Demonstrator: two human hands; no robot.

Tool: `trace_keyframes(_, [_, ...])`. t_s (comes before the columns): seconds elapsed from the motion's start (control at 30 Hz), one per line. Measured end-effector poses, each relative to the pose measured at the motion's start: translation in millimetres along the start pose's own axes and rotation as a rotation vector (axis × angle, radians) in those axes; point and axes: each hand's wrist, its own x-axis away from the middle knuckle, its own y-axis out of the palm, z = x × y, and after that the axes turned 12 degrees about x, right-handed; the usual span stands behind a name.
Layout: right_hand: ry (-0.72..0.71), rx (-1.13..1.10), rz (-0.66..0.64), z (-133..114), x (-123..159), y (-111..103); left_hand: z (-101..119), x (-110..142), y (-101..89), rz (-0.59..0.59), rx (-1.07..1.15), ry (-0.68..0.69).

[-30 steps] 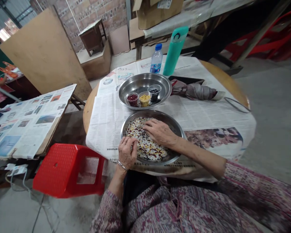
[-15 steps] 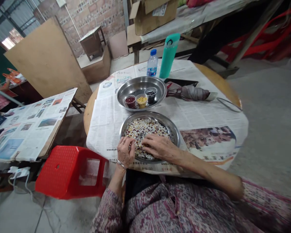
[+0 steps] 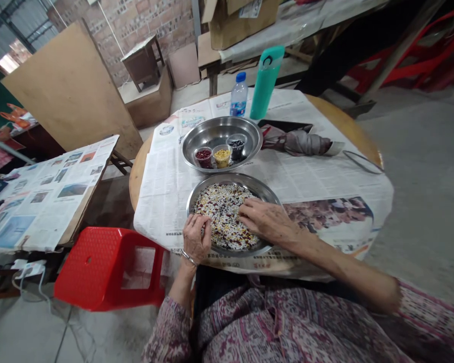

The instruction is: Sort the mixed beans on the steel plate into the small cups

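Note:
A steel plate (image 3: 232,177) lies on newspaper, heaped with mixed white, red, dark and yellow beans (image 3: 221,214). My left hand (image 3: 195,238) sits at its near edge, fingers curled down into the beans, a metal bangle on the wrist. Whether those fingers hold a bean is hidden. My right hand (image 3: 265,219) lies flat and open on the beans at the plate's right side. Beyond, a second steel plate (image 3: 221,126) carries three small cups: red beans (image 3: 203,157), yellow grains (image 3: 222,158) and black beans (image 3: 236,149).
The round wooden table (image 3: 348,121) is covered with newspaper (image 3: 166,212). A water bottle (image 3: 238,96), a teal flask (image 3: 267,75) and a folded umbrella (image 3: 295,142) stand beyond the plates. A red plastic stool (image 3: 106,267) stands at the left, by a newspaper-covered board (image 3: 49,196).
My right hand has slid farther right and slightly up across the beans. My left hand stays at the near edge. The view has shifted only slightly.

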Motion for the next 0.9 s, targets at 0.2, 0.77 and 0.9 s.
trace_keyframes(0.2, [-0.295, -0.243, -0.12, -24, 4, 5, 3, 0, 0.1, -0.006, -0.014, 0.001])
trace_keyframes(0.77, [-0.068, -0.181, 0.005, -13, -16, -1, 3, 1, -0.8, -0.024, 0.038, 0.015])
trace_keyframes(0.9, [-0.038, -0.295, 0.14, -6, -28, -12, 4, 2, -1.1, -0.031, 0.039, 0.007])
